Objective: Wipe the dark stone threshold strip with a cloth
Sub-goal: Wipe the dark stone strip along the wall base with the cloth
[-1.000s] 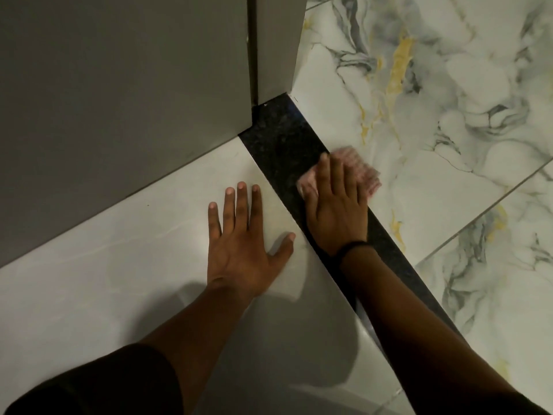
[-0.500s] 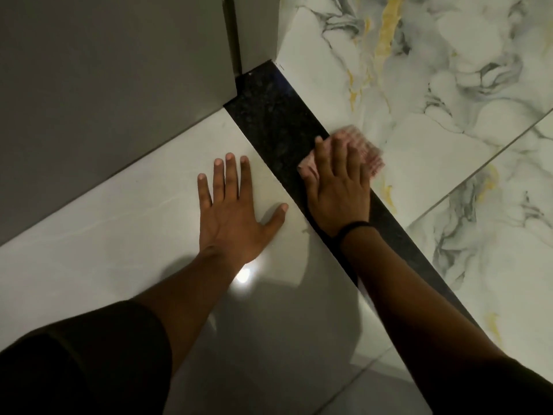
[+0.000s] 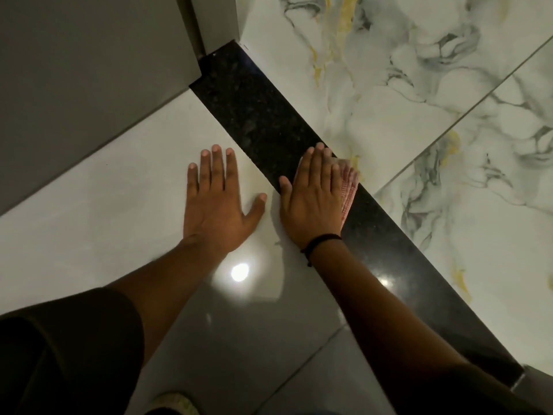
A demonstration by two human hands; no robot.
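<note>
Sliding back toward the near end, the right hand [image 3: 314, 199] had drawn the cloth [image 3: 348, 187] down the strip [image 3: 254, 115] from where it lay a moment before, when it sat farther up and spilled onto the marbled tile. That left a longer run of bare dark stone beyond the fingertips, up to the door frame [image 3: 215, 22] at the far end. I took it for a return stroke, with the far stretch already passed over and the near stretch under the forearm yet to do.

The hand lay flat, fingers straight and close together, thumb out to the left on the pale tile [image 3: 119, 190]; it pressed the cloth down rather than gripping it. Only a pink folded edge showed at the right side of the palm, on the stone and just reaching its right border. The rest was hidden under the hand.

The left hand [image 3: 215, 202] was spread wide on the pale tile just left of the strip, palm down, holding nothing, and looked to be bearing weight.

The strip ran long and narrow on a diagonal, from far left at the frame to near right. The fingers pointed roughly along it, toward the far end, so the cloth would travel lengthwise.
</note>
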